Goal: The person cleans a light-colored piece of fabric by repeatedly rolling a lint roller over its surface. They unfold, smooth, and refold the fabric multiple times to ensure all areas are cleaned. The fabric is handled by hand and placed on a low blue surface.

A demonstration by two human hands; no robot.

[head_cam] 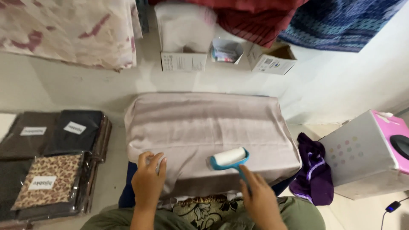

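Right hand [260, 200] grips the teal-handled white lint roller [229, 157] resting on the beige folded fabric [208, 127]; left hand [148, 181], loosely curled, empty, pins the near edge. Rolling step; next stroke needs steady pressure.

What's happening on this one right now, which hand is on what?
A person sits at a low stand draped in beige cloth. The right hand grips the blue handle of a lint roller, whose white roll rests on the cloth near the front edge. The left hand presses flat on the cloth at the front left. Packed fabrics lie stacked to the left, and a purple garment lies on the floor to the right.
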